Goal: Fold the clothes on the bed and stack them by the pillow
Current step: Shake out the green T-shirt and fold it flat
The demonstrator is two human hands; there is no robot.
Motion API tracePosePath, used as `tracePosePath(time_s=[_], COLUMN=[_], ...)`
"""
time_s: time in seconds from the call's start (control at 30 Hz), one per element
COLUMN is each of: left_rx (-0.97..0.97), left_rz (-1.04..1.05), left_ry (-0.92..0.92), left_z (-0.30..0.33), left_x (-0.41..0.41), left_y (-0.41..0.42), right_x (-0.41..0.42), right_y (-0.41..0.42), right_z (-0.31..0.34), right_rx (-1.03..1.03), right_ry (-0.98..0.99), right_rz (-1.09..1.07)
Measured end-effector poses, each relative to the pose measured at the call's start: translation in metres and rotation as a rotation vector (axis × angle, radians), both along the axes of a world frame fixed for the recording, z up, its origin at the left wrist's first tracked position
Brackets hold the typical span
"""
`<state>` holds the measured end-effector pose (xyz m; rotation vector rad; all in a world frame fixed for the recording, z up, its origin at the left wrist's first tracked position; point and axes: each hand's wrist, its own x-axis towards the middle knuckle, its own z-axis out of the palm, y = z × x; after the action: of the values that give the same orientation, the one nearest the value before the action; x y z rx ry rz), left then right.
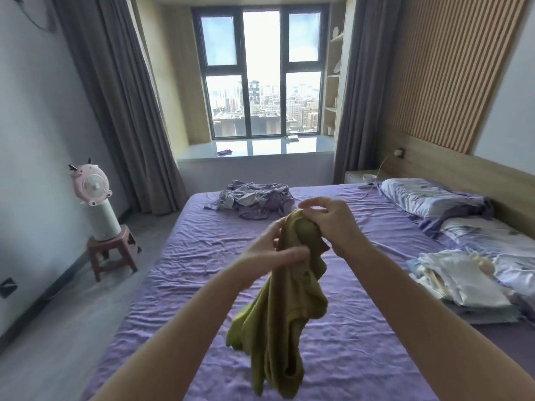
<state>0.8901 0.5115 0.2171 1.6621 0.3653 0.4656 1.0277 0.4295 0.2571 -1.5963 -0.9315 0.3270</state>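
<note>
Head camera looks forward and down over the bed (185, 279), seemingly from its side.

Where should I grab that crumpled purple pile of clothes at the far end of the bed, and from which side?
Take the crumpled purple pile at its raised, bunched middle, coming down from above with an open hand. It sits as a loose mound on the bed, with thin edges trailing flat at its left, so a side grab there would probably lift only one layer. Both hands currently hold the green garment.
</note>
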Motion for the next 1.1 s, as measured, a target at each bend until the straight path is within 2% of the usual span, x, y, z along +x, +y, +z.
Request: tracePosePath(time_s=[0.13,0.2,0.23,0.3,0.43,0.5,0.57,0.67,0.8,0.93,1.03,1.1], left_rx=[0.099,0.061,0.021,-0.016,-0.055,-0.073,-0.079,-0.091,-0.2,-0.013,0.097,0.05], left_rz=[0.244,0.346,0.364,0.358,0.249,0.174,0.103,0.02,-0.127,-0.182,-0.109,-0.062], left_ry=[0.024,-0.014,-0.032,-0.043,-0.061,-0.072,-0.077,-0.056,0.014,0.133,0.047,-0.015], left_z=[-0.035,-0.036,-0.034,-0.026,-0.002,0.009,0.015,0.016,0.014,0.001,-0.004,-0.001], left_x=[-0.001,-0.001,0.0,0.005,0.019,0.024,0.026,0.02,-0.003,-0.027,-0.041,-0.049], left_y=[-0.002,0.004,0.006,0.011,0.009,0.006,0.005,0.006,0.008,0.011,0.016,0.023], right_x=[-0.007,-0.008,-0.007,-0.005,0.0,0.003,0.005,0.002,-0.011,-0.03,-0.045,-0.055], right_y=[0.004,-0.001,-0.005,-0.014,-0.034,-0.038,-0.04,-0.041,-0.034,-0.025,-0.024,-0.026], right_z=[-0.012,-0.017,-0.019,-0.022,-0.025,-0.023,-0.018,-0.009,-0.004,0.001,0.004,0.006], right_rx=[0.013,0.013,-0.002,-0.053,-0.094,-0.122,-0.099,-0.077,-0.174,-0.138,-0.136,-0.178], right_ry=[0.225,0.29,0.26,0.032,-0.569,-0.707,-0.683,-0.559,-0.623,-0.515,-0.494,-0.51], right_rz=[0.104,0.148,0.156,0.135,0.126,0.202,0.213,0.05,-0.04,-0.145,-0.15,-0.123])
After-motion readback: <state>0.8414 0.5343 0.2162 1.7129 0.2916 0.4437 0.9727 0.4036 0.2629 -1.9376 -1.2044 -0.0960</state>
